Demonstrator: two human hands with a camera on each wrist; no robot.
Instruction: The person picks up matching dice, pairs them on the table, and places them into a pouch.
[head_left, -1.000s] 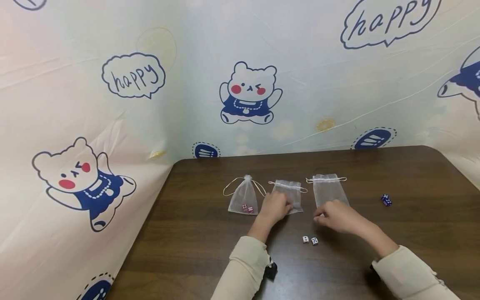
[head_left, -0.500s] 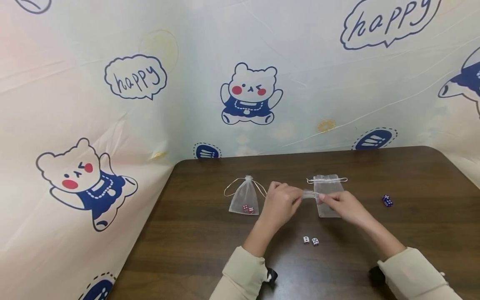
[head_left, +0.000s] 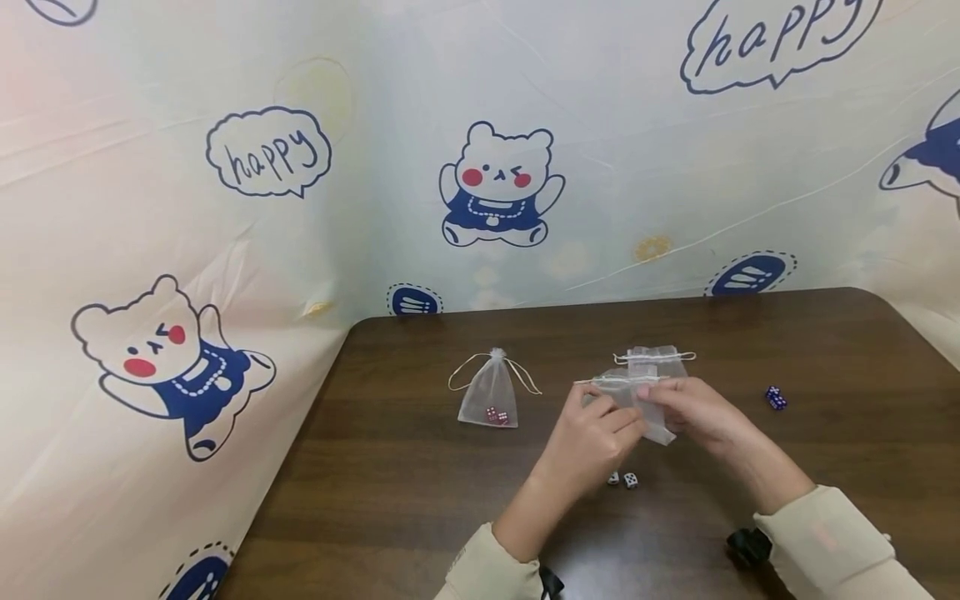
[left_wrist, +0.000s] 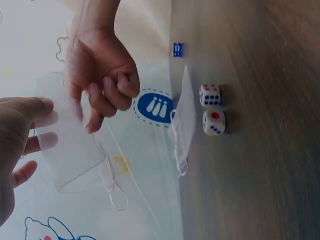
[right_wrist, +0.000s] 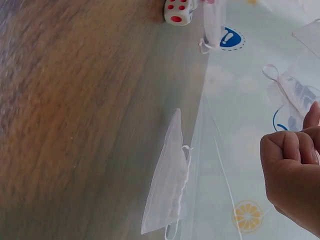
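Both hands hold a small white sheer drawstring bag raised over the table. My left hand grips it from the left; in the left wrist view two of its fingers show through the mesh. My right hand pinches the bag's right edge between thumb and forefinger, its other fingers curled. Behind it lies a second flat drawstring bag, partly covered. Two white dice lie below the hands, one die in full view, the other die partly behind my left hand.
On the left stands a tied sheer bag with red dice inside. Blue dice sit together at the right. The brown wooden table meets a printed cloth backdrop at its far edge.
The middle bag has been picked up from the table and carried right, over the flat bag. Both hands came together on it, and my left hand has shifted right and nearer.
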